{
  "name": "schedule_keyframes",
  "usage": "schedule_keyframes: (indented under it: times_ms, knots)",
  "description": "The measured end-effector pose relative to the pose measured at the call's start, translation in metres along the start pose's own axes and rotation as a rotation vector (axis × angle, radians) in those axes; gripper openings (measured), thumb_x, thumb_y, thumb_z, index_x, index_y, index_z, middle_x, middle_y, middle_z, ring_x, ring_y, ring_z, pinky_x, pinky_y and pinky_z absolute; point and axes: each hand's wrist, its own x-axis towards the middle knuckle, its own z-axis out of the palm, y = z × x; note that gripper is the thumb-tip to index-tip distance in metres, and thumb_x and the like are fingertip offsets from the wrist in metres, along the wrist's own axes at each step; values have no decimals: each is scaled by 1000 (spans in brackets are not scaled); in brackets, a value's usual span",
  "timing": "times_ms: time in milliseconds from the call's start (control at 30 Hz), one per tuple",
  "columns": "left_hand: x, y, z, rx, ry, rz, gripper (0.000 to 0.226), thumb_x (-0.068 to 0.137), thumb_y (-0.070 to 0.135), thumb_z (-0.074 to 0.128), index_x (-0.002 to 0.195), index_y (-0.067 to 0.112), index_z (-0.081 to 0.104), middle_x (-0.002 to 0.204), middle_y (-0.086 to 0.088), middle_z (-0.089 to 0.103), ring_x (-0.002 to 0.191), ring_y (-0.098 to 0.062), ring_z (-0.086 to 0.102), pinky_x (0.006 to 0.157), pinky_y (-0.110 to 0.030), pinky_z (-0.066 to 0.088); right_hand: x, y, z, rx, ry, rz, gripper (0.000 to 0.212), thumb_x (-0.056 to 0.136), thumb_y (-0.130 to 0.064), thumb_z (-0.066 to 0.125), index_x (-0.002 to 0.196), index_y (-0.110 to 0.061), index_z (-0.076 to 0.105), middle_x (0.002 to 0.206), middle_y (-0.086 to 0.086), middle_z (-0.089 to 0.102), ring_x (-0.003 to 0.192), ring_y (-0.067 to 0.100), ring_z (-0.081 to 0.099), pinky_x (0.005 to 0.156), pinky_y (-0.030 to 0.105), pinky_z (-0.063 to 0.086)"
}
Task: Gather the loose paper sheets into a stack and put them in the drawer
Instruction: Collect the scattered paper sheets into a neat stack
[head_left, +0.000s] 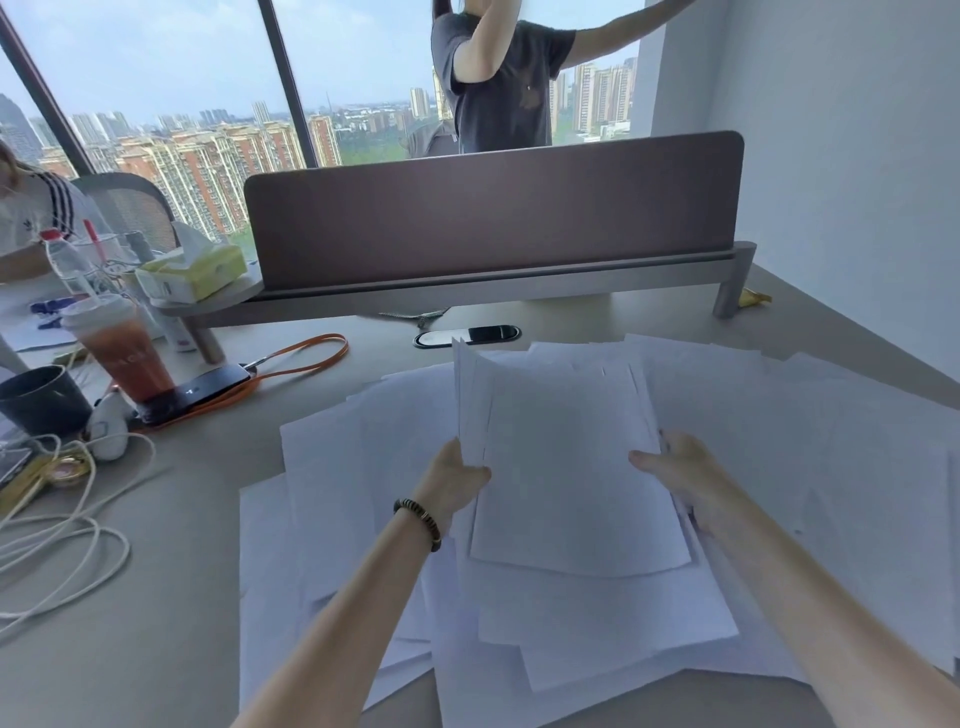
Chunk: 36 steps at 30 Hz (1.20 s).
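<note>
Two forearms reach in from bottom edge, left wrist w/ dark beaded bracelet (418, 521). Left hand (458, 483) pinches left edge of gathered stack (566, 462), thumb on top, fingers curled under. Right hand (680, 478) grips right edge same way, thumb over top sheet. Stack held tilted above table (156, 519), far end raised, sheets uneven & fanned at upper left, edges not squared. White, blank, top sheet slightly curved at near edge.

Loose sheets (363, 467) spread beneath & around: overlapping, skewed, covering most of table centre & right, some hanging past near edge. No drawer seen in view.

Containers at left: clear lidded cup (122, 348) w/ reddish-brown drink, standing on dark phone (202, 392); dark mug (41, 397), contents not visible; water bottle (65, 260) w/ red cap; tissue box (192, 270) on raised shelf, tissue sticking out.

Open room: bare table strip at left between sheets & white cable (67, 545); orange lanyard (306, 353) looped near phone. Brown divider panel (493, 208) closes far side, cable port (467, 335) just in front. White wall (857, 182) at right. One person seated far left, another standing behind divider by window.
</note>
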Motion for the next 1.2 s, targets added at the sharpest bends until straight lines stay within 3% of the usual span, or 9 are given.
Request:
schedule_keyframes:
  times_ms: [133, 267, 367, 500, 667, 733, 833, 1000, 1200]
  knots:
    - [0, 2, 4, 0, -22, -17, 32, 83, 6, 45, 111, 3, 62, 114, -19, 69, 104, -35, 66, 91, -43, 54, -1, -2, -1, -1, -81, -39, 32, 92, -8, 67, 123, -3, 61, 114, 12, 69, 100, 28, 67, 89, 34, 52]
    - [-5, 7, 4, -98, -20, -14, 21, 98, 10, 47, 100, 6, 67, 89, -8, 70, 77, -22, 67, 63, -23, 54, 1, 2, 1, -30, -51, -60, 40, 88, -18, 73, 123, -10, 56, 117, 5, 65, 103, 25, 63, 92, 36, 51]
    - [-7, 6, 2, -112, -34, 31, 17, 95, 25, 63, 105, 12, 68, 98, -3, 71, 88, -19, 67, 72, -26, 53, -1, 3, 1, 17, -63, -77, 42, 87, -24, 75, 123, -11, 56, 115, 4, 65, 105, 25, 64, 92, 36, 51]
    - [-8, 5, -3, -102, -85, 69, 22, 90, 10, 68, 110, 16, 64, 115, -5, 72, 101, -20, 68, 91, -34, 56, -3, 3, 3, 60, -73, -81, 39, 88, -26, 74, 120, -12, 58, 112, 4, 68, 100, 23, 68, 93, 41, 55]
    - [-8, 3, -6, -75, -47, 123, 23, 94, 4, 60, 83, 23, 53, 90, 1, 62, 72, -5, 56, 54, -9, 45, -7, 2, 3, 133, -55, -78, 31, 91, -19, 70, 117, -4, 64, 107, 8, 72, 94, 24, 69, 98, 50, 53]
    - [-10, 5, -5, -49, -49, 171, 12, 94, 3, 59, 93, 15, 61, 94, -5, 68, 75, -13, 63, 61, -16, 53, -9, 1, 3, 123, -34, -73, 34, 91, -10, 69, 122, 3, 60, 107, 9, 65, 92, 19, 61, 97, 44, 52]
    - [-15, 9, -5, -46, -80, 196, 22, 93, 3, 54, 98, 22, 65, 99, -3, 72, 89, -21, 67, 85, -38, 57, -8, 3, 0, 177, -62, -66, 32, 86, 2, 71, 116, -4, 62, 109, 16, 71, 79, 18, 66, 67, 30, 54]
    - [-15, 12, -9, -260, -129, 97, 24, 97, 3, 53, 102, 21, 67, 91, 5, 76, 79, -12, 74, 64, -25, 58, -8, 6, 2, 225, -110, -106, 35, 89, 3, 68, 116, -16, 56, 103, 0, 68, 81, 5, 61, 61, 17, 45]
    - [-15, 13, -10, -380, -127, -2, 20, 97, 6, 55, 113, 14, 65, 98, -7, 72, 85, -24, 69, 68, -31, 57, -8, 8, 5, 259, -145, -110, 34, 92, -4, 68, 124, -12, 62, 111, 4, 73, 90, 13, 69, 70, 21, 52]
